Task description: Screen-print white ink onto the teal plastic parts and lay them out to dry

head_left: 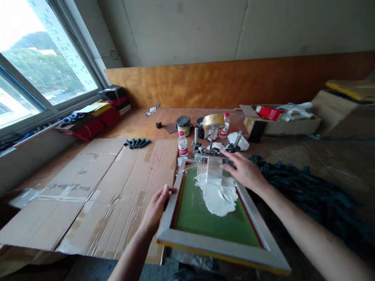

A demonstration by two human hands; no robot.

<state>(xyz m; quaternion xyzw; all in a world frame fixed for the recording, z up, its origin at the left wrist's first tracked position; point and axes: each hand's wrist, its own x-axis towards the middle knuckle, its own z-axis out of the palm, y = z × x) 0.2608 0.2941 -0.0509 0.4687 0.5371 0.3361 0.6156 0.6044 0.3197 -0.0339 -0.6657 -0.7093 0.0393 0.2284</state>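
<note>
A screen printing frame [220, 242] with a pale metal border and green mesh lies in front of me. Thick white ink [218, 199] is spread over the mesh's far half. A translucent scraper blade [214, 170] stands in the ink, close to the metal hinge clamp [210, 158] at the frame's far end. My left hand [157, 205] is closed at the frame's left edge, its fingertips on the border. My right hand [245, 170] reaches over the far right corner, fingers stretched out and apart beside the scraper blade; any contact with it is hard to make out.
Flattened cardboard [106, 195] covers the left side, with small dark green pieces [137, 143] on it. Behind the clamp stand a plastic bottle [183, 144], an ink can [184, 125] and a tape roll [213, 121]. Dark green pieces [302, 191] are heaped at right.
</note>
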